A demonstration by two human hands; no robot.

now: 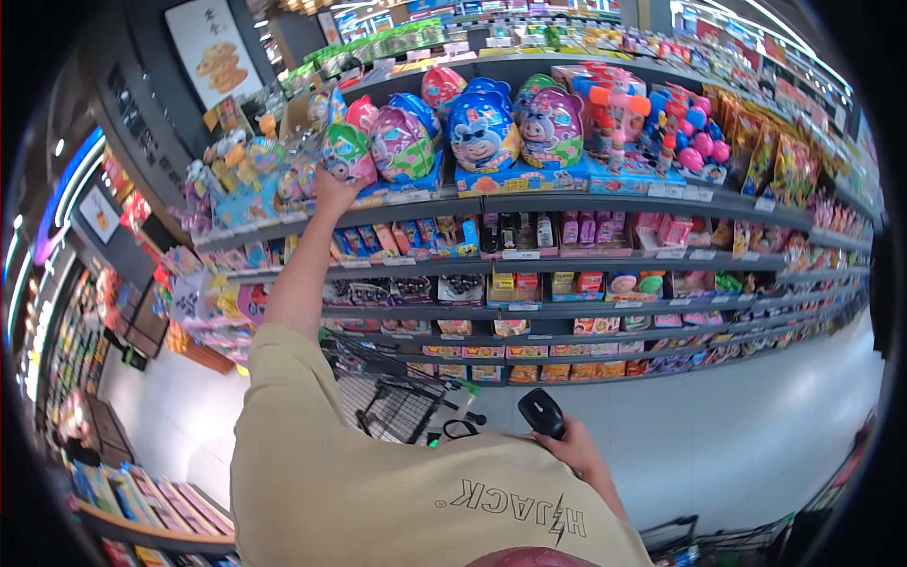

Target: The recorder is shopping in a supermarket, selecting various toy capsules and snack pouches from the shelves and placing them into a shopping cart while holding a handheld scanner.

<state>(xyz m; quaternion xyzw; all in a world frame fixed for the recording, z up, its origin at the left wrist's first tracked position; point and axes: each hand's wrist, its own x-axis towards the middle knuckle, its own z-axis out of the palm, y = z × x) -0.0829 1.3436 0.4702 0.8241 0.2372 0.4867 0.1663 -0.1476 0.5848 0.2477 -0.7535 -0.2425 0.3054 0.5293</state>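
Note:
My left hand [339, 193] reaches up to the top shelf and rests against the lower part of a green and pink egg-shaped toy package [348, 154]; whether the fingers close round it cannot be told. A purple and green egg package [402, 144] stands just right of it. Further right, a large blue egg package [483, 132] and a purple one [551, 127] stand on printed cardboard bases. Low in front of my body, my right hand [577, 445] holds a black handheld barcode scanner [541, 413].
Shelves [638, 264] of boxed toys and sweets curve across the view. A black wire shopping cart [397, 404] stands below, close to my body. Another cart [730, 542] is at the lower right. A display of boxes [152, 500] is at the lower left.

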